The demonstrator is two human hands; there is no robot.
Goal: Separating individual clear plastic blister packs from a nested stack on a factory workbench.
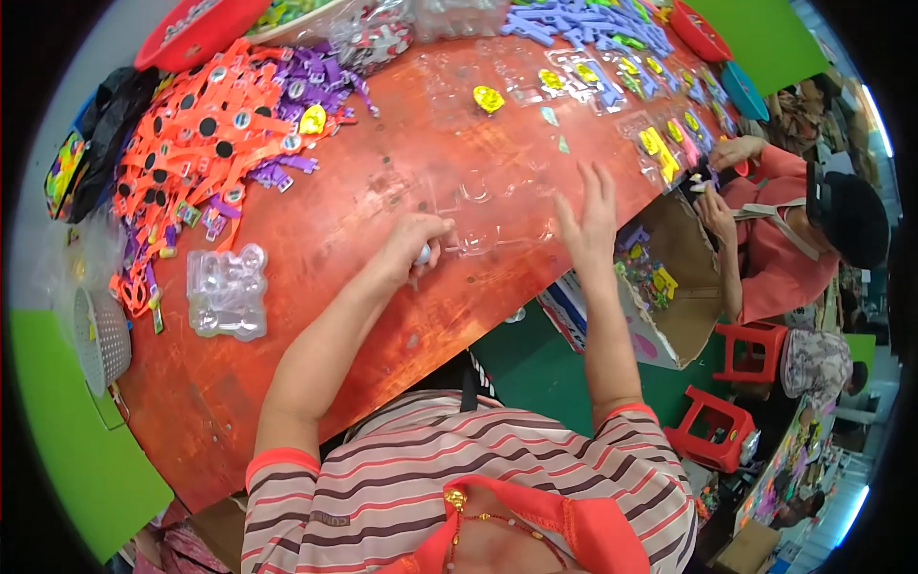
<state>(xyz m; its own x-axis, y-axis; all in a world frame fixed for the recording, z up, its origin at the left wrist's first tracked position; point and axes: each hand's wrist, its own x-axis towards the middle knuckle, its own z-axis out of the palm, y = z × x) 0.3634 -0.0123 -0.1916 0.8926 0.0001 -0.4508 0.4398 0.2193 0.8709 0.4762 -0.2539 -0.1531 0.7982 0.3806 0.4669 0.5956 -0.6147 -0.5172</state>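
Observation:
My left hand (413, 247) is closed, its fingers curled round a small pale rounded thing (424, 253) whose kind I cannot make out. The hand rests at the left end of a clear plastic blister tray (492, 239) lying on the red table. At the tray's other end my right hand (591, 222) is open, fingers stretched out and thumb apart; whether it touches the tray I cannot tell. Another clear moulded tray section (488, 187) lies just beyond. To the left of my forearm sits a stack of clear blister trays (227, 292).
Orange strap toys (206, 134) and purple ones (311, 72) heap at the left. Filled trays (660, 153) line the far right, below lilac plastic pieces (593, 24). A cardboard box (684, 253) stands against the right edge, beside a co-worker (779, 230) handling small parts.

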